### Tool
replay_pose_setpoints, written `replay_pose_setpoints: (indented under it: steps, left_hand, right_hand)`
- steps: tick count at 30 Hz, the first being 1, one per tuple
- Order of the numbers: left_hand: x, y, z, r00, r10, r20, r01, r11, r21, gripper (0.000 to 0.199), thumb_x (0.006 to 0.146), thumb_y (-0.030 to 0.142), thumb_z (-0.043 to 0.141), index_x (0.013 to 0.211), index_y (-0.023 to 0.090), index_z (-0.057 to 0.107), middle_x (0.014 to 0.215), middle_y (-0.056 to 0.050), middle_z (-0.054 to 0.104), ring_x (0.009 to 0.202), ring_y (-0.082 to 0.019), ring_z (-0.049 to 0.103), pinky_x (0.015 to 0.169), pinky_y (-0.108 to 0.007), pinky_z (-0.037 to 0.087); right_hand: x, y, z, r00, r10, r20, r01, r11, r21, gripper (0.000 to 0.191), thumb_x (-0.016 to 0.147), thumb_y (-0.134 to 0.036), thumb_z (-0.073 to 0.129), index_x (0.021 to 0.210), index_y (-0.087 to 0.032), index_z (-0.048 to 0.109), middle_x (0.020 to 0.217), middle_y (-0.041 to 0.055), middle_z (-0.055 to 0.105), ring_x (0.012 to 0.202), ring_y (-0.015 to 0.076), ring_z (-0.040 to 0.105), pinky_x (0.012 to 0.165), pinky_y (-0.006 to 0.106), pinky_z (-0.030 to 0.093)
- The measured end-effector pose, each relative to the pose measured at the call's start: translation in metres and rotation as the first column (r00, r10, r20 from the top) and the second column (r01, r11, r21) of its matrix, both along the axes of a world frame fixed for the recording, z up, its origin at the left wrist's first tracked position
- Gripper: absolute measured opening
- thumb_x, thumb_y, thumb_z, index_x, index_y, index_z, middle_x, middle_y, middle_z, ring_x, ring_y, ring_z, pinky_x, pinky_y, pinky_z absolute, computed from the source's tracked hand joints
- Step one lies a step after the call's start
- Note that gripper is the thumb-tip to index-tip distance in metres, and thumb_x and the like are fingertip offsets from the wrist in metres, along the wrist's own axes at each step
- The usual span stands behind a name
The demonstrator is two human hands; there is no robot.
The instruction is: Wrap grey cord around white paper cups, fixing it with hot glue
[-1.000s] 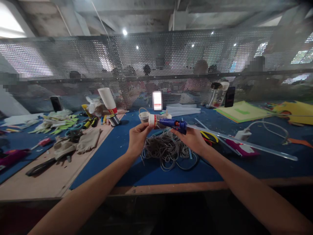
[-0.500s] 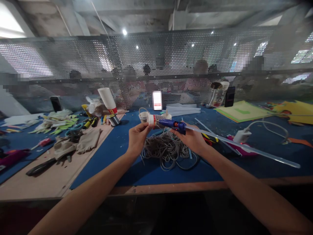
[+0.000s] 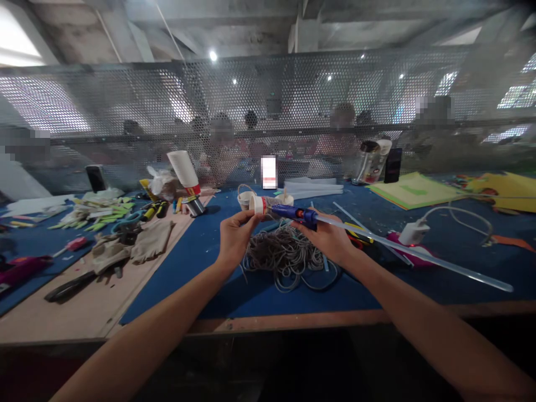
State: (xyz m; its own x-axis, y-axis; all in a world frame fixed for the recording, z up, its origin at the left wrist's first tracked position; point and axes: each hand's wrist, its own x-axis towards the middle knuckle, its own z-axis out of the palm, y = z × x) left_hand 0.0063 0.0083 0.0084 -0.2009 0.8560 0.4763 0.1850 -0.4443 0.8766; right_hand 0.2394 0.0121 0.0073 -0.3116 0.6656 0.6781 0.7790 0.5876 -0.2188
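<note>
Between the fingers of my left hand [image 3: 235, 237] is a white paper cup [image 3: 258, 205] with a red band, tipped on its side. My right hand [image 3: 329, 234] is wrapped round a blue hot glue gun [image 3: 295, 213], its nozzle against or very near the cup's side. A long clear glue stick [image 3: 419, 253] sticks out of the gun's back toward the right. Under both hands lies a tangled heap of grey cord [image 3: 288, 257] on the blue mat. Just behind the held cup stands a small cup with a cord handle [image 3: 245, 197].
To the left are work gloves [image 3: 151, 241], pliers [image 3: 71, 286] and a leaning stack of paper cups [image 3: 183, 170]. A lit phone [image 3: 268, 172] stands at the back. A white charger [image 3: 414, 231] and coloured sheets [image 3: 412, 190] lie right. A perforated metal screen [image 3: 293, 95] closes the far side.
The cup in my left hand has turned slightly, so its open end faces me a little more. The glue stick's tail has dipped slightly. Both hands keep their grip.
</note>
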Motion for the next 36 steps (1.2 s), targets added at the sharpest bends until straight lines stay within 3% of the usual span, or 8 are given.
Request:
replay_pose_setpoints:
  steps: [36]
  left_hand:
    - [-0.0012, 0.0001, 0.0029, 1.0, 0.028, -0.003, -0.028, 1.0, 0.013, 0.024, 0.075, 0.035, 0.076, 0.088, 0.015, 0.08, 0.084, -0.005, 0.078, 0.081, -0.02, 0.068, 0.081, -0.029, 0.05]
  right_hand:
    - [0.0001, -0.0021, 0.0019, 1.0, -0.012, 0.013, 0.013, 0.997, -0.071, 0.04, 0.091, -0.06, 0.048, 0.09, -0.023, 0.062, 0.068, 0.0042, 0.064, 0.058, 0.0204, 0.058, 0.052, 0.03, 0.031]
